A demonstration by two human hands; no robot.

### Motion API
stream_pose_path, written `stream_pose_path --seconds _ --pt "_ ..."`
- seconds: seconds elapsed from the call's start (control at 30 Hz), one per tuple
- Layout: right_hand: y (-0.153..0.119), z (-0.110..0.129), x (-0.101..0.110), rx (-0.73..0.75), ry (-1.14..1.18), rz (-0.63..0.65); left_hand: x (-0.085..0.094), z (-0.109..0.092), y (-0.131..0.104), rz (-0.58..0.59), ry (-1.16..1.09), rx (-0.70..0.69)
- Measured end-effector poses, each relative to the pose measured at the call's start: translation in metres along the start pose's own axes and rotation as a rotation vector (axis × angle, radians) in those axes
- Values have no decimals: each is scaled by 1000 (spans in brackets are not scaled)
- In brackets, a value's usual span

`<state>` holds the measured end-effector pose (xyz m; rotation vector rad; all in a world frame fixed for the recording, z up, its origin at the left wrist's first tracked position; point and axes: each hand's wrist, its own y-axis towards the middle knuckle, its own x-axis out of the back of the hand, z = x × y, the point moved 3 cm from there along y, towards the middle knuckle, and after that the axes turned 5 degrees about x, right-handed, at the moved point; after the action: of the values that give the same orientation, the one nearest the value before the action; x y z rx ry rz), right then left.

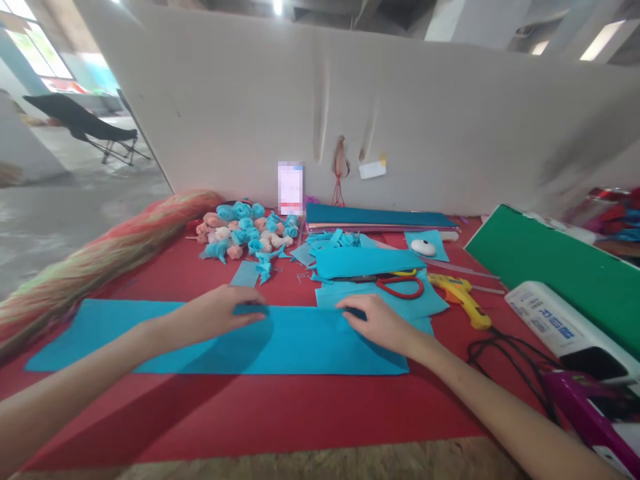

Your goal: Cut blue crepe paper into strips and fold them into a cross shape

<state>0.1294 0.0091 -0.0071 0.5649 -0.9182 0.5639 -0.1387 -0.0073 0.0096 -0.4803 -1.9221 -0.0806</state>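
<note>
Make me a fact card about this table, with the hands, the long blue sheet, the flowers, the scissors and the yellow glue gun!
Left hand: open, over the blue sheet
Right hand: near the sheet's far edge; grip unclear
Sheet: spread on the red tabletop
Flowers: heaped; blue, pink, white
Scissors: red-handled, partly covered
Glue gun: right of the scissors

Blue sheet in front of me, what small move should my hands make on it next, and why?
I'd probably lower the left hand to the far edge of the blue sheet. That hand's thumb and fingers are apart, seemingly holding nothing, while the right hand is at that edge, though whether it grips is unclear. The sheet lies spread on the red tabletop.
</note>
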Motion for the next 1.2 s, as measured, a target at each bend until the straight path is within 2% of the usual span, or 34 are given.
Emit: stream_pose_path --seconds 0.07,0.13,0.3,0.4,0.47,0.73,0.83,1.0,1.2 --pt "2 3 4 23 -8 -16 -9 -13 9 -32 20 -49" --pt "2 -3 12 20 -49 -51 -17 -17 14 -56 39 -89" --pt "-8 -54 41 -133 -252 -172 -32 -7 15 -171 40 -194" --pt "-13 -82 51 -174 -319 -139 -37 -2 13 -217 14 -223" --pt "-15 -91 55 -172 -344 -104 -38 -1 11 -241 -7 -240" --pt "-16 -88 57 -93 -381 -27 -40 4 11 -259 -42 -255" --pt "-14 -97 55 -68 -363 -4 -41 4 11 -283 -67 -248" --pt "-8 -113 57 -107 -325 27 -42 3 11 -276 -91 -215" --pt "-5 -103 61 -113 -271 13 -42 3 11 -276 -75 -224"
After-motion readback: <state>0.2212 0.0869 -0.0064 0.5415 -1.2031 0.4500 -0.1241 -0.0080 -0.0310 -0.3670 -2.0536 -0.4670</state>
